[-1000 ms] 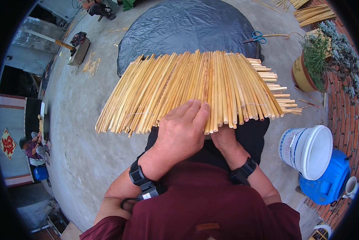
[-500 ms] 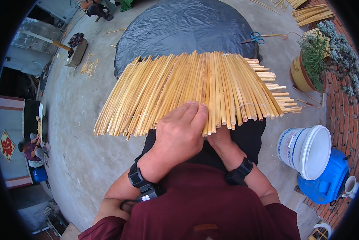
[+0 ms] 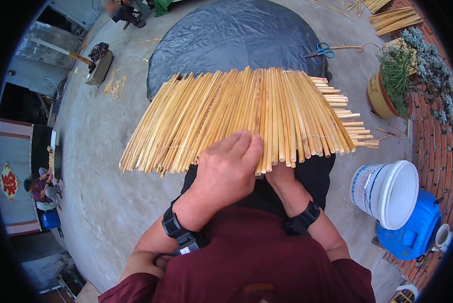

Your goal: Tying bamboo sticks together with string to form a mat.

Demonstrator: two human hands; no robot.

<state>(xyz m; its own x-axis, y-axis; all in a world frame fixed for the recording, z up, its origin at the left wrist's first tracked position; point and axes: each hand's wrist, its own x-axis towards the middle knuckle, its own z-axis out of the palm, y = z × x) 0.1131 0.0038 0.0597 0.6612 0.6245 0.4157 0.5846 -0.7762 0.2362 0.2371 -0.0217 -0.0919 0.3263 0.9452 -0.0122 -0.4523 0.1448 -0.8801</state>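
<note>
A mat of pale yellow reed stalks (image 3: 211, 108), laid side by side and bound with thin thread, stretches across in front of me. My left hand (image 3: 229, 164) rests on its near edge, back of the hand up. Its fingers lie together and grip the stalks close to the middle. From below, my right hand (image 3: 281, 175) reaches under the same edge, just right of the left one; the stalks hide its fingers. More stalks (image 3: 340, 100) lie crosswise beneath the mat, their ends sticking out at the right.
Dark plastic sheeting (image 3: 231, 35) covers a round surface beyond the mat. Blue-handled scissors (image 3: 323, 50) lie at its right edge. A potted plant (image 3: 388, 93), a white bucket (image 3: 383, 194) and a blue drum (image 3: 413, 227) stand to the right. People sit at far left.
The view has shifted very slightly. Both hands keep their places at the near edge of the reed mat, and the mat has hardly moved.
</note>
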